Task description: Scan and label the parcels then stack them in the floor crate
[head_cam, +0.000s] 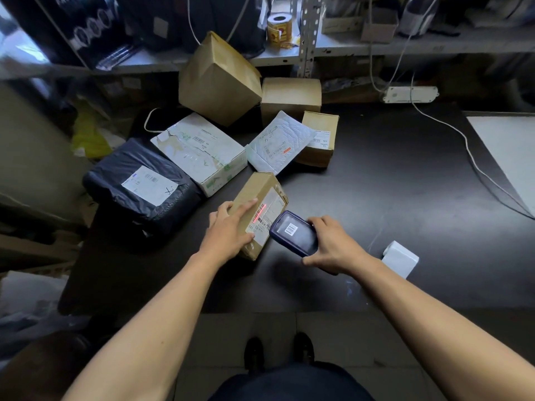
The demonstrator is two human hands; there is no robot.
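Your left hand [228,233] rests on the small brown parcel [259,211] that lies on the dark table [376,183], near its front edge. The fingers are almost straight, the index finger stretched along the top of the box toward the shipping label [267,217], and the thumb lies against the box's left side. Your right hand [333,244] grips the dark blue handheld scanner [293,233] from its right side, with the fingers curled around its body; a small barcode sticker shows on the face turned up to you. The scanner is just beside the right edge of the parcel, and a red scan line [259,213] falls across the label. Behind this parcel, further on the table, you have the other parcels: a black plastic bag parcel [142,183] on the left, a white carton [199,151] touching it, a white padded envelope [279,141] that leans on a small brown box [320,138], and two bigger brown boxes at the back, of which the tilted one [218,79] leans against the shelf [376,43] and the other [291,95] stands beside it. To the right of your right hand a small white box [401,259] stands on the table. On the shelf you can see a roll of labels [279,30]. The floor crate I cannot make out with certainty.
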